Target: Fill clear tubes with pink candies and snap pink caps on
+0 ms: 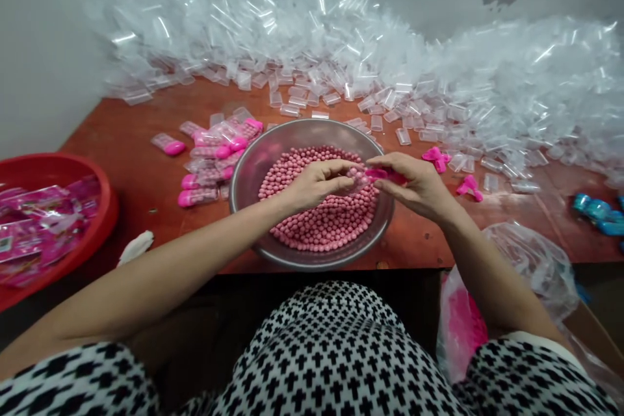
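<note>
Over a metal bowl (248, 234) of pink round beads (322, 227), both hands meet in front of me. My left hand (324, 183) is closed on a clear plastic tube (358, 179) with pink beads inside. Pinched in my right hand (409, 183) is a bright pink plastic cap (377, 174), at the tube's right end. Fingers partly cover both pieces, so I cannot tell whether the cap is seated on the tube. Left of the bowl lies a small pile of bead-filled tubes with pink ends (214, 153).
Clear empty tubes (316, 45) are heaped along the wall. Pink plastic pieces (436, 157) lie to the right, blue wrapped items (599, 211) farther over. A red basin (110, 201) with pink packets stands left. A plastic bag (531, 266) hangs at the front right edge.
</note>
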A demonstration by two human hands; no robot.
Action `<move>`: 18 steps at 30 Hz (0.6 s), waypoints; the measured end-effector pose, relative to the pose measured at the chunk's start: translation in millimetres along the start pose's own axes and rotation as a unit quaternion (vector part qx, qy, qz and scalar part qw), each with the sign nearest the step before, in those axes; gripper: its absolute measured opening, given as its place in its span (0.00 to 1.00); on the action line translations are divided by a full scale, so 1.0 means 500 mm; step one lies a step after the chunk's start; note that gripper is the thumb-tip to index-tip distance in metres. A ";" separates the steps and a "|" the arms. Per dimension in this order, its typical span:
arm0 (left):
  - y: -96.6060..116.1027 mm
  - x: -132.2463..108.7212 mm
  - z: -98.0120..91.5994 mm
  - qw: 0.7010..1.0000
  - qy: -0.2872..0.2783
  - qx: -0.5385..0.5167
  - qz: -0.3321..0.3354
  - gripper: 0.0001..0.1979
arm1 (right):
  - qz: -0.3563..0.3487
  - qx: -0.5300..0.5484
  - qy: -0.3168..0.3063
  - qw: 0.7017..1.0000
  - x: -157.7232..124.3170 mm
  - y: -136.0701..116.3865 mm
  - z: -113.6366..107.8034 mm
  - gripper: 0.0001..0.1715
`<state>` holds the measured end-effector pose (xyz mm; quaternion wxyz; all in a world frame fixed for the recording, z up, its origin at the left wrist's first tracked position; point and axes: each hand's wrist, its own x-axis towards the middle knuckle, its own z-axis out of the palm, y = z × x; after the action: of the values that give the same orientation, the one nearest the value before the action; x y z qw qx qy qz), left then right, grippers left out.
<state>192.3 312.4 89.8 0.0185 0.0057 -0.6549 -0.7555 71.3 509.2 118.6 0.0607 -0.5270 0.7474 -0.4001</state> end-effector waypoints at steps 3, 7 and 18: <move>0.001 -0.005 0.000 1.000 -0.009 0.017 0.017 0.14 | 0.074 0.123 0.013 0.990 0.004 -0.001 0.021 0.18; 0.005 -0.008 -0.004 0.998 0.020 0.033 0.039 0.12 | 0.122 0.133 0.021 0.983 -0.002 0.007 0.029 0.21; 0.002 -0.004 -0.006 0.991 0.021 -0.129 -0.015 0.15 | 0.116 0.102 0.088 0.984 -0.009 -0.015 0.080 0.17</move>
<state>194.3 309.2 90.1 0.0219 0.0290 -0.5511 -0.8336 99.5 490.9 95.4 0.0946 -0.3903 0.7610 -0.5095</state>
